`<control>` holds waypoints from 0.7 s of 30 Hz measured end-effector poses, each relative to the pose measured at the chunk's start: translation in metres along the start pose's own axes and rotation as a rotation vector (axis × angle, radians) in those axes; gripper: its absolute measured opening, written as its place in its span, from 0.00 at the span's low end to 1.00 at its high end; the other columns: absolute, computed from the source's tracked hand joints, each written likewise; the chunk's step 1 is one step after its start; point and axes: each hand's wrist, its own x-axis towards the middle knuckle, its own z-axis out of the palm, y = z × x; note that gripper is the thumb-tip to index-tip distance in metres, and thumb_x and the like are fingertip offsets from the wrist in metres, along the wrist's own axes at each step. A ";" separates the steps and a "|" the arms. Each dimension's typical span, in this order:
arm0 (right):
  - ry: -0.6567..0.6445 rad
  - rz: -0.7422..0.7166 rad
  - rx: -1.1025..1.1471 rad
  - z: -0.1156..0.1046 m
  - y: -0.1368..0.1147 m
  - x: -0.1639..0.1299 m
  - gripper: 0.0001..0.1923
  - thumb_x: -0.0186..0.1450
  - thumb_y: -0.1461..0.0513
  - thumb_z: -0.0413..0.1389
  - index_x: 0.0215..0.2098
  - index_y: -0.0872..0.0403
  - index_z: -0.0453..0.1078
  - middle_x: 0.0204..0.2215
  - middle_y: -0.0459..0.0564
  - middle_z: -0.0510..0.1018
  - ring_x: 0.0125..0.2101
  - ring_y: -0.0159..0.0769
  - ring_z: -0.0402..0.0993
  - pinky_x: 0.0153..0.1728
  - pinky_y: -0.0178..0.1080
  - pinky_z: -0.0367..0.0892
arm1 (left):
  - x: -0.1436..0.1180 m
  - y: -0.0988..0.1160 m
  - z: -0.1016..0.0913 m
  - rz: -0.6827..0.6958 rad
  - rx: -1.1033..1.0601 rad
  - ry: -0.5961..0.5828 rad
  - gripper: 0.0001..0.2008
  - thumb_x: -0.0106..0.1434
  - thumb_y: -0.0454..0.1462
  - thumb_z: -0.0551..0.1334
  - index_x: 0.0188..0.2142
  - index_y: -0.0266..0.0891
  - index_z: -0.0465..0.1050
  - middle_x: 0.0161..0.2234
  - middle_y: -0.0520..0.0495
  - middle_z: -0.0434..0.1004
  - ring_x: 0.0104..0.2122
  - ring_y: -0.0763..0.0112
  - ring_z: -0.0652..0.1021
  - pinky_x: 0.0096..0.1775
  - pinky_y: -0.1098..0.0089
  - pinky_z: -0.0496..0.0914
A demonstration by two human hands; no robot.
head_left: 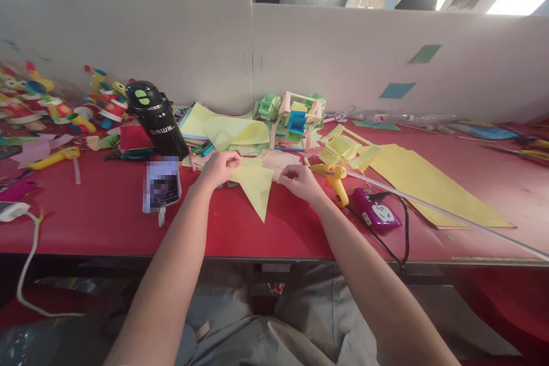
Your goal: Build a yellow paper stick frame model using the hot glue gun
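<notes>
Both hands pinched the yellow paper [256, 183]: left hand [220, 167] and right hand [301, 181] gripped opposite edges, flattening it on the tabletop [107, 217].

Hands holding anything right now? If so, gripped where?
Both hold a folded yellow paper piece on the red table. Left hand pinches its upper left edge; right hand grips its upper right end. Its point hangs free toward the person.

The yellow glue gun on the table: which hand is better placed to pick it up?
The right hand, probably. The yellow glue gun lies just beside it, while the left hand pinches the yellow paper farther away.
</notes>
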 end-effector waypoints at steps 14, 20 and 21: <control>0.017 -0.130 0.060 0.006 -0.001 -0.001 0.10 0.61 0.57 0.54 0.27 0.55 0.72 0.25 0.48 0.76 0.25 0.32 0.66 0.28 0.36 0.63 | -0.002 0.020 0.018 0.143 -0.189 -0.103 0.08 0.61 0.37 0.59 0.33 0.39 0.77 0.34 0.48 0.79 0.36 0.65 0.77 0.41 0.67 0.70; -0.021 -0.150 0.039 0.007 -0.006 -0.005 0.08 0.58 0.60 0.54 0.28 0.55 0.74 0.27 0.49 0.78 0.27 0.33 0.68 0.29 0.36 0.64 | -0.003 0.034 0.031 0.280 -0.219 -0.108 0.06 0.60 0.36 0.61 0.33 0.40 0.78 0.37 0.46 0.79 0.40 0.65 0.78 0.46 0.65 0.70; -0.026 -0.162 0.035 0.007 -0.006 -0.005 0.08 0.59 0.60 0.54 0.28 0.55 0.75 0.28 0.49 0.78 0.27 0.33 0.68 0.29 0.36 0.64 | -0.004 0.037 0.034 0.293 -0.236 -0.111 0.06 0.60 0.36 0.61 0.33 0.40 0.77 0.36 0.46 0.79 0.40 0.65 0.78 0.47 0.65 0.71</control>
